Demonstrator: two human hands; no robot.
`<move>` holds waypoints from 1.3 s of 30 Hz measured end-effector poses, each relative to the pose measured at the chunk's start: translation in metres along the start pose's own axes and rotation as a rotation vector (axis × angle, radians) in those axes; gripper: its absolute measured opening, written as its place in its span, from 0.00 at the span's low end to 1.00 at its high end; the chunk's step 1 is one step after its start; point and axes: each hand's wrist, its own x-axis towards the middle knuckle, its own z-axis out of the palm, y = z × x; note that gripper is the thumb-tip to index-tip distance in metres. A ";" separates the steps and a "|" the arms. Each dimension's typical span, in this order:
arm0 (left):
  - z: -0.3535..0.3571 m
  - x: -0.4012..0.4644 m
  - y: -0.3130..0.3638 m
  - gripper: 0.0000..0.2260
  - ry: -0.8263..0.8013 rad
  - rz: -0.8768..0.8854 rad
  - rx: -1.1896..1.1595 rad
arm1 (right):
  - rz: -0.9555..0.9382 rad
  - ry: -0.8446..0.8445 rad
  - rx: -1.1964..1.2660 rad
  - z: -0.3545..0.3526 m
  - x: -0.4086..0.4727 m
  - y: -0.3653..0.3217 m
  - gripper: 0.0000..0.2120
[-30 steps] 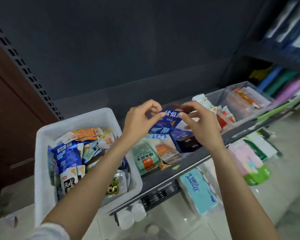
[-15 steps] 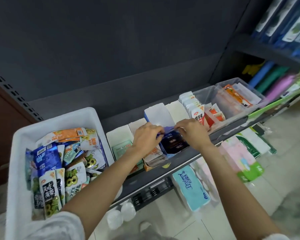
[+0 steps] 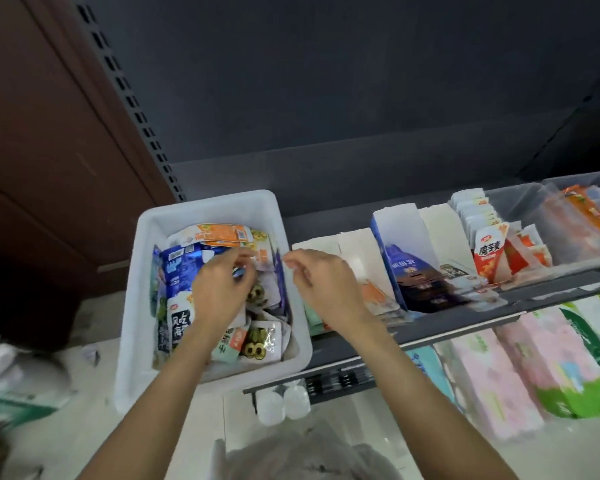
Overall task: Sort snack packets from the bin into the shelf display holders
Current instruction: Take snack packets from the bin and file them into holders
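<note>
A white bin (image 3: 134,306) stands at the left end of the shelf, filled with mixed snack packets, among them a blue packet (image 3: 180,268) and an orange packet (image 3: 218,233). My left hand (image 3: 218,292) is down in the bin with its fingers curled over the packets. A bit of blue shows between thumb and fingers, but blur hides whether they hold it. My right hand (image 3: 322,285) hovers by the bin's right rim, loosely curled and holding nothing. To the right stand white display holders (image 3: 354,242) and a dark blue holder (image 3: 409,271) with dark blue packets.
Red-and-white packets (image 3: 489,254) and clear tubs (image 3: 534,209) fill the shelf further right. Its dark front edge (image 3: 464,329) runs across. Tissue packs (image 3: 499,375) and white bottle caps (image 3: 281,403) lie below. A brown panel (image 3: 49,133) closes the left side.
Both hands placed the blue packet into the dark blue holder, then left it. They have swung left; my left hand is now in the bin and my right hand is beside it.
</note>
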 end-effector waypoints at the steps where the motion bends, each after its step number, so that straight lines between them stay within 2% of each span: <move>1: -0.002 -0.001 -0.019 0.07 -0.012 -0.064 0.043 | -0.019 -0.037 -0.030 0.017 0.010 -0.008 0.12; 3: -0.004 0.000 -0.052 0.11 -0.105 -0.146 0.153 | -0.024 -0.165 -0.184 0.052 0.033 -0.021 0.14; 5: -0.002 -0.001 -0.072 0.17 -0.274 -0.209 0.262 | -0.001 -0.319 -0.401 0.081 0.054 -0.027 0.16; 7: 0.001 -0.004 -0.081 0.20 -0.393 -0.223 0.295 | 0.025 -0.385 -0.545 0.102 0.068 -0.027 0.17; 10: 0.000 -0.005 -0.083 0.20 -0.414 -0.201 0.232 | 0.007 -0.367 -0.630 0.111 0.075 -0.022 0.20; 12: -0.005 -0.004 -0.081 0.20 -0.323 -0.221 0.120 | -0.023 -0.293 -0.651 0.101 0.074 -0.022 0.19; 14: -0.012 -0.002 -0.074 0.22 -0.228 -0.216 -0.055 | 0.081 -0.155 -0.492 0.082 0.071 -0.024 0.16; 15: -0.015 -0.002 -0.068 0.25 -0.233 -0.191 -0.153 | 0.173 -0.080 -0.336 0.069 0.066 -0.026 0.15; 18: -0.022 -0.007 -0.044 0.31 -0.345 -0.019 -0.307 | 0.482 0.072 0.476 0.033 0.048 -0.031 0.13; 20: -0.021 -0.012 -0.032 0.25 -0.255 0.104 -0.316 | 0.634 0.036 0.914 0.011 0.036 -0.037 0.10; 22: -0.022 -0.014 -0.021 0.16 -0.101 0.118 -0.343 | 0.668 -0.022 1.114 -0.006 0.028 -0.040 0.10; 23: -0.025 -0.013 -0.016 0.15 -0.074 0.083 -0.370 | 0.653 -0.041 1.162 -0.013 0.025 -0.039 0.11; 25: -0.033 -0.005 -0.001 0.10 -0.181 -0.046 -0.491 | 0.608 -0.040 1.095 -0.024 0.020 -0.036 0.12; 27: -0.038 0.004 0.014 0.09 -0.366 -0.156 -0.648 | 0.547 0.023 0.802 -0.033 0.015 -0.027 0.07; 29: -0.037 0.012 0.026 0.11 -0.487 -0.159 -0.696 | 0.489 0.124 0.550 -0.040 0.012 -0.017 0.01; 31: -0.029 0.019 0.038 0.06 -0.542 -0.068 -0.669 | 0.449 0.230 0.452 -0.048 0.008 -0.006 0.04; 33: -0.014 0.025 0.054 0.01 -0.535 0.032 -0.647 | 0.417 0.338 0.406 -0.062 -0.001 0.003 0.03; 36: 0.016 0.034 0.079 0.06 -0.432 0.156 -0.552 | 0.335 0.467 0.239 -0.083 -0.021 0.017 0.02; 39: 0.044 0.033 0.102 0.10 -0.348 0.254 -0.461 | 0.311 0.500 0.053 -0.091 -0.039 0.039 0.04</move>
